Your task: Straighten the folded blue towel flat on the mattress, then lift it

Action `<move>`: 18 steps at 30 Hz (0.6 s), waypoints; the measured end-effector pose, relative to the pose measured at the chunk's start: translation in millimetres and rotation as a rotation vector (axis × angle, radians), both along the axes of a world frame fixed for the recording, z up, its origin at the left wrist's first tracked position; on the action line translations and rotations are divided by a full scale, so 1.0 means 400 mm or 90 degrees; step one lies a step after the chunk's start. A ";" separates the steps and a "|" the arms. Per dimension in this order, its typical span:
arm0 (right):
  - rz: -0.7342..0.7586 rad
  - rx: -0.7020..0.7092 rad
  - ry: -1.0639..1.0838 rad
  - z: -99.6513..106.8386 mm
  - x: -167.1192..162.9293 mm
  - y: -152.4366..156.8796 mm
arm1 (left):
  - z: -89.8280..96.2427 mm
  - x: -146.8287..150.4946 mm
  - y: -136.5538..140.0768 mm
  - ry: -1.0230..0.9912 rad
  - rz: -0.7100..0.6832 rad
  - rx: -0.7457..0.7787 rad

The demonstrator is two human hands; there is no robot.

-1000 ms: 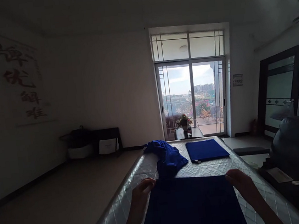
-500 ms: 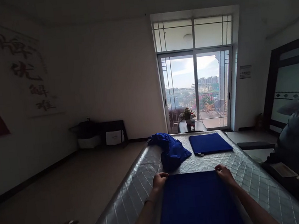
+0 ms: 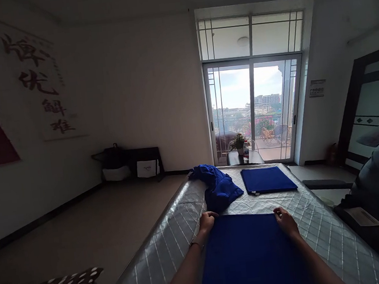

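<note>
Pinching blue cloth (image 3: 251, 253) far corners: left hand (image 3: 207, 222), right hand (image 3: 287, 222) | mattress (image 3: 173, 243) edges near

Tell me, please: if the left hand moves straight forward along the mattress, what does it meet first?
Most likely the crumpled blue garment. The left hand grips the far left corner of the flat dark blue cloth, and the heap lies just beyond its fingers on the quilted grey mattress; the exact gap is unclear.
</note>
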State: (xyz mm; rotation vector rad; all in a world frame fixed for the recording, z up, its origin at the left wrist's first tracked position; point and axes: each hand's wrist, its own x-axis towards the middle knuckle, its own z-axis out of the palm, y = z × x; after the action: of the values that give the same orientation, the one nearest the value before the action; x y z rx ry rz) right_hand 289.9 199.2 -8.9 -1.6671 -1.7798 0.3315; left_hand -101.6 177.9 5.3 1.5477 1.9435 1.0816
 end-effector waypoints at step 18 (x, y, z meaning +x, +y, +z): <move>0.090 -0.061 -0.354 -0.031 -0.080 -0.088 | -0.017 0.507 -0.070 0.300 -0.346 0.130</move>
State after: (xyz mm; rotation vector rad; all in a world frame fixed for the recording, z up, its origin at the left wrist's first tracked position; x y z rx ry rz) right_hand 258.0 164.0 -21.4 -1.8244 -2.3227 0.0074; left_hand 101.3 149.8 -1.7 2.4334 1.5330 0.7388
